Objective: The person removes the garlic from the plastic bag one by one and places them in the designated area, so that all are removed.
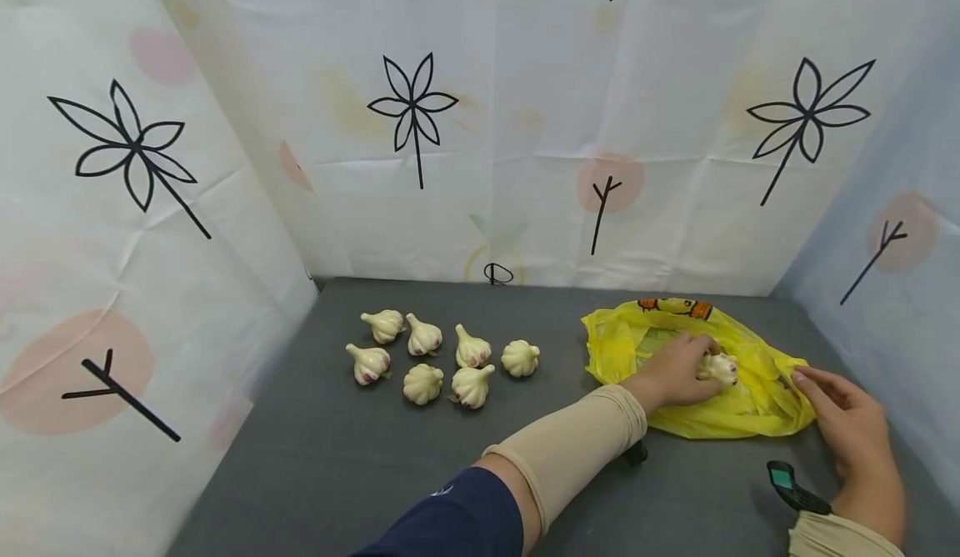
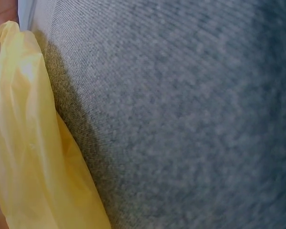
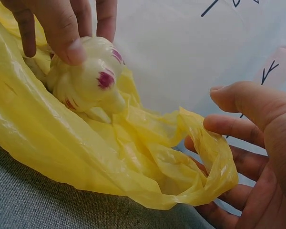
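Note:
A pale garlic bulb (image 1: 722,368) with purple patches is gripped by my left hand (image 1: 678,371) over the opening of a yellow plastic bag (image 1: 720,424). In the right wrist view, the fingers sit on top of the bulb (image 3: 88,78), which hangs tilted against the crumpled plastic. My right hand (image 1: 851,419) holds the bag's right rim. From the right wrist, the rim shows between the index finger and the fingers behind it, with the thumb raised apart. Only the bag's side (image 2: 33,143) and bits of fingers show in the left wrist view. The bag's inside is mostly hidden.
Several garlic bulbs (image 1: 423,384) lie in two loose rows on the dark grey table (image 1: 360,474), left of the bag. A patterned white cloth (image 1: 525,123) encloses the back and sides. A small black device (image 1: 797,488) is at the right wrist.

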A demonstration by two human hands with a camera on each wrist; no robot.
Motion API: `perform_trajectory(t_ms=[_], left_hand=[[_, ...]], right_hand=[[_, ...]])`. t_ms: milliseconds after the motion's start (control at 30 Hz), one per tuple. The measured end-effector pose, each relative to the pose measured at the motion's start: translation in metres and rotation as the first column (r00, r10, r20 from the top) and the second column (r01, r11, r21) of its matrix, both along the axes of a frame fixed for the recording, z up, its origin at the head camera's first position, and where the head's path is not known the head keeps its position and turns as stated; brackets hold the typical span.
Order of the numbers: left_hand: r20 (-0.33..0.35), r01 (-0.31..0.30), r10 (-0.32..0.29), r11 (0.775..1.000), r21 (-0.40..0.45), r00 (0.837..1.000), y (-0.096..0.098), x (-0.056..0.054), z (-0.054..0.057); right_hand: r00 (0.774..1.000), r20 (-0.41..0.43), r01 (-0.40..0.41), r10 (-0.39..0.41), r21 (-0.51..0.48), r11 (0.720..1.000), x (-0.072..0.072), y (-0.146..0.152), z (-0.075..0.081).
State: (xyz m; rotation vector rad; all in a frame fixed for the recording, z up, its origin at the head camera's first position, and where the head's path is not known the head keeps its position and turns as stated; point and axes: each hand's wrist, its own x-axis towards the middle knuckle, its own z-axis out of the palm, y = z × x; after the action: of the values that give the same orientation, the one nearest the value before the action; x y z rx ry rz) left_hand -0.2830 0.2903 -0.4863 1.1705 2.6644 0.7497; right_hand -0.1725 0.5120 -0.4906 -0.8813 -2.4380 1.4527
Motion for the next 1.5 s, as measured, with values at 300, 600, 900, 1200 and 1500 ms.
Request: perform_trajectory(t_ms=[300, 600, 900, 1200, 1500], left_hand=[[0.039, 0.064, -0.067, 0.994, 0.084, 0.997, -0.003, -0.003, 0.000], [0.006, 0.046, -0.047, 0.994, 0.094, 0.999, -0.005, -0.005, -0.005], [-0.030, 0.032, -0.030, 0.996, 0.082, 0.999, -0.012, -0.001, 0.003], [-0.059, 0.088, -0.081, 0.986, 0.140, 0.995, -0.035, -0.003, 0.014], [-0.097, 0.129, -0.111, 0.971, 0.200, 0.989, -0.058, 0.003, 0.024]], right_hand=[[1.000, -0.022, -0.018, 0.018, -0.009, 1.000, 0.001, -0.001, 0.001], [1.000, -0.014, -0.003, 0.003, -0.014, 1.000, -0.002, -0.002, 0.001], [0.999, -0.028, -0.021, 0.020, -0.039, 0.999, -0.003, 0.003, -0.002], [0.998, -0.036, -0.046, 0.045, -0.030, 0.999, -0.002, 0.005, -0.003], [1.000, 0.000, -0.002, 0.002, -0.001, 1.000, -0.006, -0.001, 0.000]])
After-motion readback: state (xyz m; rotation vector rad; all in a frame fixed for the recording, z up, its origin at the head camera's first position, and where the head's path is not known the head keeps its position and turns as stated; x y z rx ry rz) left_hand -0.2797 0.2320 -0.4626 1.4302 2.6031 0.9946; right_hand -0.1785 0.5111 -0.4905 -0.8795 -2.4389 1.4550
